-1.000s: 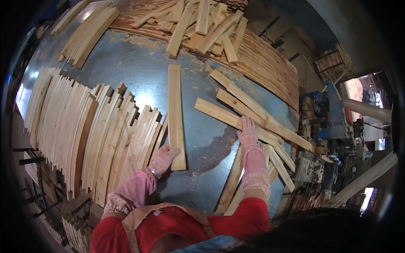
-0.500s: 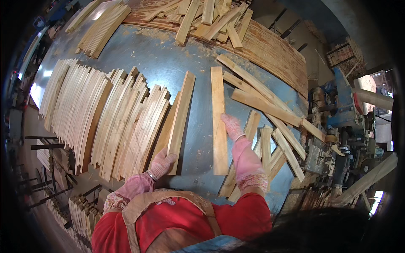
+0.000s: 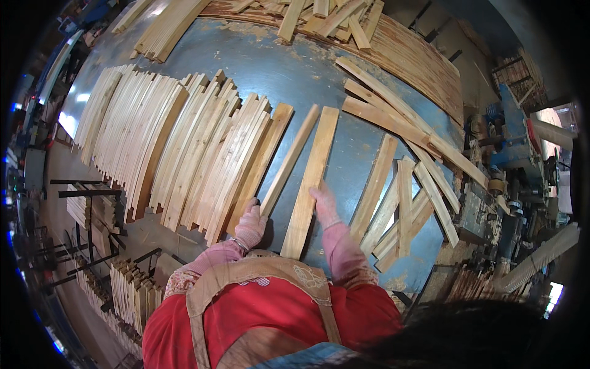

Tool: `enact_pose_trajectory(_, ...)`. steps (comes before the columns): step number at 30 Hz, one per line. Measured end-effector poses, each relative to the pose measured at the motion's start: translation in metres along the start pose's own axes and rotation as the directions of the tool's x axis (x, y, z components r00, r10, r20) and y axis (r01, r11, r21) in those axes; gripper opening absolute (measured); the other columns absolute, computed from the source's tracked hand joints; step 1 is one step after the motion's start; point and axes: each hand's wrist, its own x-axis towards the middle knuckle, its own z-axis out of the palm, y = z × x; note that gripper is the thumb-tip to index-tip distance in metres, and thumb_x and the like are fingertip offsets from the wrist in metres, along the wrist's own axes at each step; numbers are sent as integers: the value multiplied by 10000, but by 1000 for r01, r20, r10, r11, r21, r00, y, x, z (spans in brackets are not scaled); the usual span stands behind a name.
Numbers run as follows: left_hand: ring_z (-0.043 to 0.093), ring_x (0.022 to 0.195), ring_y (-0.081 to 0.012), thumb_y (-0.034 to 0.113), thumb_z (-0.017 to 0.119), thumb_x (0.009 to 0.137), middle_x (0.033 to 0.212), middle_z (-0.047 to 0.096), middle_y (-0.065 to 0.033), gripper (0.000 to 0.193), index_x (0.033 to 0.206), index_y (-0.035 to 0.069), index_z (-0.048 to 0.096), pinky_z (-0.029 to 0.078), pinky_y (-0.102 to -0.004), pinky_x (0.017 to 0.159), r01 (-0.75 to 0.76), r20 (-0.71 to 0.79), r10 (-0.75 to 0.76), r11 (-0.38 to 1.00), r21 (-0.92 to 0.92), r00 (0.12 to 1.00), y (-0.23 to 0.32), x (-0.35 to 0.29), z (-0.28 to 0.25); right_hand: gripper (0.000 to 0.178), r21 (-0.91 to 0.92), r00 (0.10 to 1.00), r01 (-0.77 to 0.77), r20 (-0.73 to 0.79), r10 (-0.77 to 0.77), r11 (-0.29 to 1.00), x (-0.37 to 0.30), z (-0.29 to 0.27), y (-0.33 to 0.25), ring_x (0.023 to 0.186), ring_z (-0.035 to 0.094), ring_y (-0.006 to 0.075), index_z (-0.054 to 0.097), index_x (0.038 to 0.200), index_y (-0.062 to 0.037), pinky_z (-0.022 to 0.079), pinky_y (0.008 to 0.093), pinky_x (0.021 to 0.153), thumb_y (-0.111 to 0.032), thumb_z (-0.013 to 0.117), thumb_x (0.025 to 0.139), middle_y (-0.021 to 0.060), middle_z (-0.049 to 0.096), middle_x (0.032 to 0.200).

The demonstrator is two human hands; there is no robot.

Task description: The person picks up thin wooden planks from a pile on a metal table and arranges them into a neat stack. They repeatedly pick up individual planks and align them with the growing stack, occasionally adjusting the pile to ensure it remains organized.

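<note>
My left hand (image 3: 251, 225), in a pink-and-white glove, is closed at the lower end of a narrow wooden slat (image 3: 291, 158) that stands on its edge. My right hand (image 3: 324, 202), gloved alike, grips the right side of a wider-faced wooden slat (image 3: 314, 173), its thumb side against the wood. Both slats lean toward the upper right, with a narrow gap between them. Just left of my left hand lies another slat (image 3: 264, 161), flat beside a tight row of upright slats (image 3: 224, 166). The palm side of each hand is hidden.
The blue-grey metal table (image 3: 246, 61) carries long rows of slats on the left. Loose slats (image 3: 402, 197) lie crossed on the right. More are heaped on a wooden board (image 3: 418, 67) at the far side. Machinery (image 3: 516, 147) borders the right; metal racks (image 3: 92, 194) stand left.
The right hand's slat has moved left and tilted, closer to the left hand's slat. The left slat has turned to show its narrow edge. The whole view has shifted slightly.
</note>
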Motion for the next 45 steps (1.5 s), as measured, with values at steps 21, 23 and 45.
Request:
enact_pose_trajectory(21,665,925,-138,339,662,1064,1036,740,-62,468,1407,22,638,554,-324,821,-44,-117,-34,798,-601,993,-148,-28,-115,833,-706,998,26,-17,-54,708,-25,213,76,1320,620,468,421,1570,-3,484,490,1120,-351,744,886,310,626,1447)
enact_pose_trajectory(23,689,962,-149,347,663,1056,1066,759,-80,493,1424,20,637,564,-325,859,-92,-309,-65,879,-467,949,-133,-34,-172,811,-767,994,15,-55,-89,642,-18,212,85,1340,606,460,412,1569,30,474,471,1144,-276,733,891,297,621,1454)
enact_pose_trajectory(45,707,1243,-305,393,751,956,1355,739,-210,656,1480,15,637,519,-377,1092,-40,-544,-196,920,-391,816,-304,86,-453,628,-782,976,141,9,-216,607,0,200,103,1266,655,438,499,1479,68,491,471,1106,-275,690,988,302,673,1378)
